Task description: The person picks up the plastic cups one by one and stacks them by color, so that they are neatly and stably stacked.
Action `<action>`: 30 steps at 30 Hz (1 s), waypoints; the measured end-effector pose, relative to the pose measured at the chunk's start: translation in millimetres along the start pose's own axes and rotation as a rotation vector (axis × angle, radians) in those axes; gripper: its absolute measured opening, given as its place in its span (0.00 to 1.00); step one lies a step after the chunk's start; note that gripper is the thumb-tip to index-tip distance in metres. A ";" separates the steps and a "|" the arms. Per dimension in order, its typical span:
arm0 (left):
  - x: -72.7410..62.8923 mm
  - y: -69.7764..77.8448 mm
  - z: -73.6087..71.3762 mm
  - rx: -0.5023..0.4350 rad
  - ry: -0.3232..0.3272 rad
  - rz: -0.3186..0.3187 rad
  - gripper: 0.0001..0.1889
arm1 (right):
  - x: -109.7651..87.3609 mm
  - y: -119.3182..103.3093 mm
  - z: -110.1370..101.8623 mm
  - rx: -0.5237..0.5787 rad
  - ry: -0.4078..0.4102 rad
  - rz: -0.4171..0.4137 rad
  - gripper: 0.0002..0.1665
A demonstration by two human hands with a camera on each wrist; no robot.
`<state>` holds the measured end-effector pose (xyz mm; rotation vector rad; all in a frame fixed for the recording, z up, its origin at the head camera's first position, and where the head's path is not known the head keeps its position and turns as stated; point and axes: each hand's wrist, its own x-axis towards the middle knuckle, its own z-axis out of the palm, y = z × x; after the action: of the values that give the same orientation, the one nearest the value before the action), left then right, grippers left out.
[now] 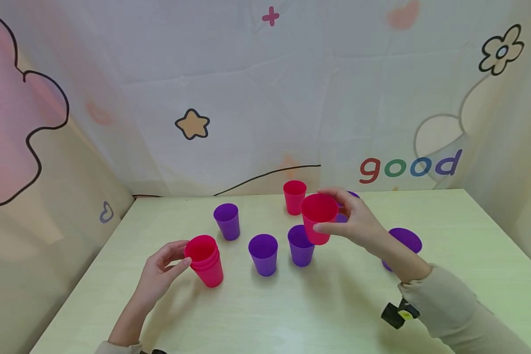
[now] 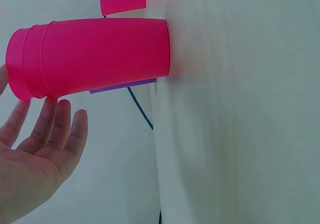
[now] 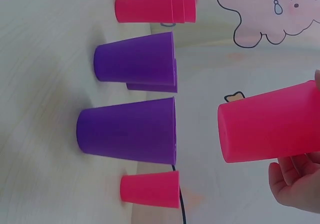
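Observation:
A stack of nested pinkish-red cups [image 1: 211, 274] stands upright on the table at the left. My left hand [image 1: 159, 275] holds it near the top rims, thumb on the near side and fingers on the far side. In the left wrist view the fingertips [image 2: 50, 101] rest against the stack's upper part. Raised above the table, a single red cup [image 1: 317, 219] is gripped by my right hand [image 1: 360, 223] between thumb and fingers. The right wrist view shows this lifted cup [image 3: 270, 124] apart from the others. It overlaps a purple cup [image 1: 300, 250] in the head view.
Two purple cups, one mid-table [image 1: 264, 258] and one farther back [image 1: 228, 223], stand between the hands. A red cup [image 1: 294, 199] stands near the table's back edge. Another purple cup [image 1: 404, 238] is partly behind my right forearm, and one more [image 1: 341, 218] behind the right hand.

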<state>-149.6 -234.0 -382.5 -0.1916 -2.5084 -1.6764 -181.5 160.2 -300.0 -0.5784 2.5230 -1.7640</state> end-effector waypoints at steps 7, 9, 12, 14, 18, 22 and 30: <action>0.5 -0.7 -0.1 0.002 -0.004 0.008 0.21 | 5.6 -3.2 12.8 0.026 -0.030 -0.035 0.39; 0.7 -0.7 -0.2 0.001 -0.005 0.012 0.21 | 7.3 -3.7 16.2 0.023 -0.042 -0.041 0.38; 0.7 -0.5 -0.3 -0.003 -0.008 0.013 0.21 | 10.3 -4.1 20.6 0.011 -0.058 -0.045 0.38; 0.7 -0.4 -0.4 0.000 -0.008 0.010 0.21 | 13.1 -4.6 23.8 0.002 -0.066 -0.048 0.39; 0.6 -0.4 -0.6 0.005 -0.008 0.005 0.21 | 18.5 -7.4 31.2 0.023 -0.087 -0.045 0.39; 0.5 -0.7 -0.6 0.005 -0.010 0.008 0.21 | 22.7 -12.9 38.9 0.053 -0.102 -0.048 0.39; 0.9 -1.2 -0.9 0.001 -0.014 0.014 0.21 | 30.0 -20.4 54.0 0.065 -0.132 -0.033 0.40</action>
<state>-150.7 -235.3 -383.1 -0.2214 -2.5122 -1.6745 -191.9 96.1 -295.2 -0.7119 2.3738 -1.7486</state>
